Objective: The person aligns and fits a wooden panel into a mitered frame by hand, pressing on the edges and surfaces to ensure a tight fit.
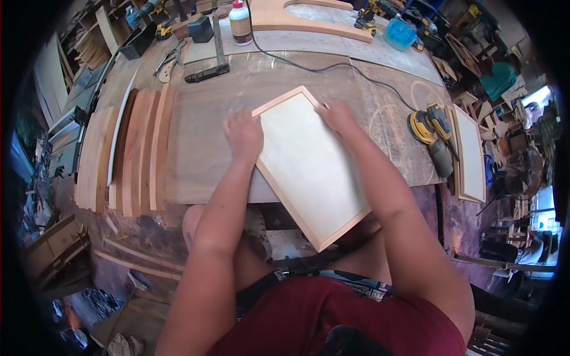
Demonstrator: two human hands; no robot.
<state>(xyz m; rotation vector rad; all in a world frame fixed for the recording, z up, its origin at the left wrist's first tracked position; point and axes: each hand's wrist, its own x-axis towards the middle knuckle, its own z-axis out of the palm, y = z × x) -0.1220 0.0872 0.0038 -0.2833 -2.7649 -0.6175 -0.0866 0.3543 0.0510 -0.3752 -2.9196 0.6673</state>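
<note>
A white rectangular panel with a light wood frame (314, 166) lies slanted, its far corner over the workbench (202, 136) and its near corner sticking out past the bench's front edge above my lap. At its far left side my left hand (244, 135) holds the frame's edge, thumb by the wood and fingers on the outer side. My right hand (338, 117) grips the opposite edge near the far right corner, its fingers bent round the frame and partly hidden. Both forearms reach up along the panel's sides.
Several wood boards (139, 148) stand at the left. A yellow sander (423, 127) and another framed panel (469, 154) are at the right. A hammer (217, 56), a glue bottle (240, 24) and a black cable (332, 68) lie or stand farther back, near a cut wooden piece (270, 18).
</note>
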